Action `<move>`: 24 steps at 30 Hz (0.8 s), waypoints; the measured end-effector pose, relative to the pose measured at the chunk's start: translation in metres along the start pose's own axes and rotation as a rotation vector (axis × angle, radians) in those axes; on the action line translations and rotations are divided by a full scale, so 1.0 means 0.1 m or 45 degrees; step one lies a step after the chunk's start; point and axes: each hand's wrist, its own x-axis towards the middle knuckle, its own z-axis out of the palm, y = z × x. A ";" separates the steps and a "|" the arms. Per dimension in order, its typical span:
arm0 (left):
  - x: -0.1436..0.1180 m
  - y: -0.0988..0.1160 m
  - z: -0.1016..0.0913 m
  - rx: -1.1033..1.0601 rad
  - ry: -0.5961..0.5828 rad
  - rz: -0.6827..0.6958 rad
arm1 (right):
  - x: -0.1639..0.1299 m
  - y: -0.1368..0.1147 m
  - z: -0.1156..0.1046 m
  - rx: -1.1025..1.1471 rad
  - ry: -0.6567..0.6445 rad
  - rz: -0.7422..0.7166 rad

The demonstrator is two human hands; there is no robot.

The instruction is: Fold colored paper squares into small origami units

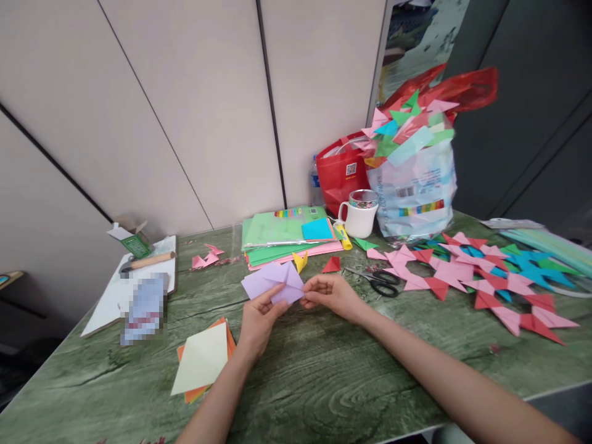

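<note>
Both hands are gripping a lilac folded paper (272,282) just above the green tabletop (324,370), centre of view. L hand (259,317) is pinching the paper's near edge, thumb on top, fingers curled under. R hand (330,295) is pinching the paper's right corner, fingers closed on it. Scissors (382,282) are lying just right of the R hand. Pale yellow sheets (201,359) are lying near the L forearm. A coloured paper stack (287,237) and white mug (359,214) are sitting behind.
</note>
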 end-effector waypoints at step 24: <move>-0.03 0.03 0.02 -0.007 -0.106 -0.109 | 0.03 0.07 -0.04 -0.042 0.095 -0.018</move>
